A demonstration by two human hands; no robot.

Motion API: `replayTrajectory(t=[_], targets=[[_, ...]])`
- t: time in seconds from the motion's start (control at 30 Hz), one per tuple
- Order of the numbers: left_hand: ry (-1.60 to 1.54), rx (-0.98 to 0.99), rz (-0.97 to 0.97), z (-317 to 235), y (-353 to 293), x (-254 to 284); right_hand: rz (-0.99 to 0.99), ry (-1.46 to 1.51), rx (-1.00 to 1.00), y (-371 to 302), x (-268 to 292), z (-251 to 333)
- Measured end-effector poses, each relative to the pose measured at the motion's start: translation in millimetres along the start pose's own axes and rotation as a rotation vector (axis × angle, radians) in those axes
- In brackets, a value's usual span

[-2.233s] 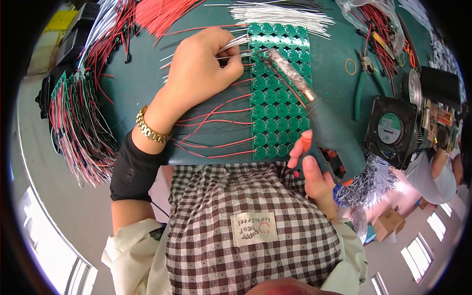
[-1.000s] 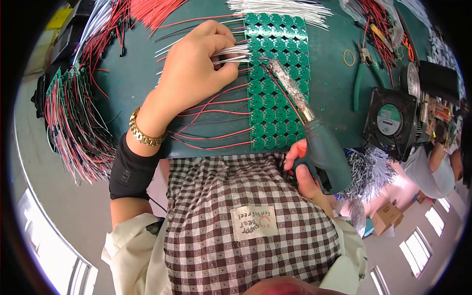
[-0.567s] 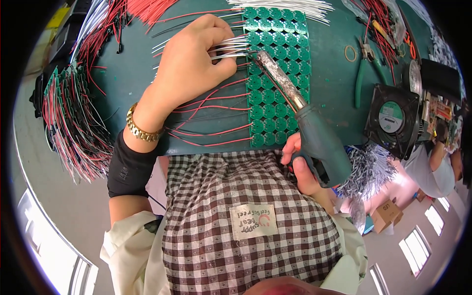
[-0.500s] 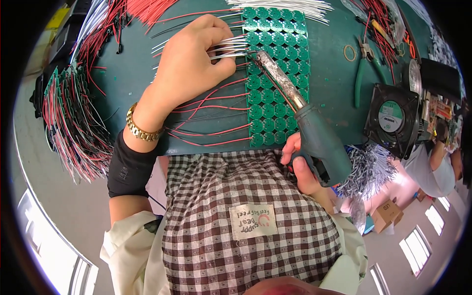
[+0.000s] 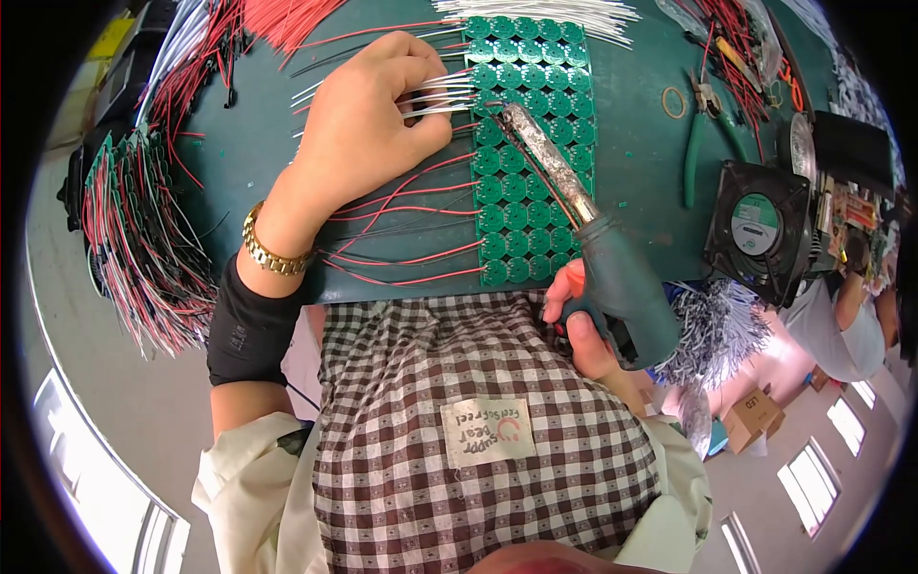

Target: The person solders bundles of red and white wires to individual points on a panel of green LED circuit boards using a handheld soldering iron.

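My left hand (image 5: 381, 120) is closed around several white wires (image 5: 442, 98), pinching them near the left edge of a green circuit board panel (image 5: 524, 212). Their ends reach that edge. In my right hand (image 5: 577, 320) is a soldering gun (image 5: 626, 277) with a dark green body, its fingers wrapped round the handle. The gun's scorched metal barrel (image 5: 547, 148) slants up and left over the panel, and its tip lies close to the wire ends; I cannot tell whether it touches. Red and black wires (image 5: 421, 209) run from the panel's lower left edge, passing below my left hand.
Green-handled pliers (image 5: 703, 134), a rubber band (image 5: 673, 101) and a black fan (image 5: 760, 230) lie to the right. White wires (image 5: 545, 11) and red wires (image 5: 287, 19) lie at the back. Wired green boards (image 5: 143, 220) hang at the left edge. Another person's arm (image 5: 846, 306) shows far right.
The soldering gun's tip has shifted slightly right, away from the panel's left edge. My left hand keeps its hold on the white wires. The whole view has moved a little.
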State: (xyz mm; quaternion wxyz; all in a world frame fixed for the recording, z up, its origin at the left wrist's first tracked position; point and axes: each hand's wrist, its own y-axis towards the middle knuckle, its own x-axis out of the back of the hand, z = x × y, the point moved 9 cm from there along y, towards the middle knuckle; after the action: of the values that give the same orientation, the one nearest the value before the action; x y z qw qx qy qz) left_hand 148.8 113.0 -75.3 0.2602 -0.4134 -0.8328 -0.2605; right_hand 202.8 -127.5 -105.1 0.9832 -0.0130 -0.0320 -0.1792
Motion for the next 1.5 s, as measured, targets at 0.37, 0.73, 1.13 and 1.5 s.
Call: replayTrajectory(t=[0.37, 0.73, 1.13, 1.5], targets=[[-0.012, -0.035, 0.004, -2.6, -0.1, -1.1, -0.18, 0.206, 0.017, -5.7, 13.7, 13.1], [-0.27, 0.093, -0.054, -4.8, -31.4, -1.0, -0.017, 0.234, -0.247, -19.9, 5.0, 0.2], [-0.058, 0.058, -0.015, -9.1, -28.1, -10.3, -0.138, 0.0, -0.131, -4.8, 8.6, 7.2], [0.032, 0.068, -0.027, -7.9, -25.4, -9.4, -0.172, -0.049, -0.12, -4.8, 6.3, 4.9]])
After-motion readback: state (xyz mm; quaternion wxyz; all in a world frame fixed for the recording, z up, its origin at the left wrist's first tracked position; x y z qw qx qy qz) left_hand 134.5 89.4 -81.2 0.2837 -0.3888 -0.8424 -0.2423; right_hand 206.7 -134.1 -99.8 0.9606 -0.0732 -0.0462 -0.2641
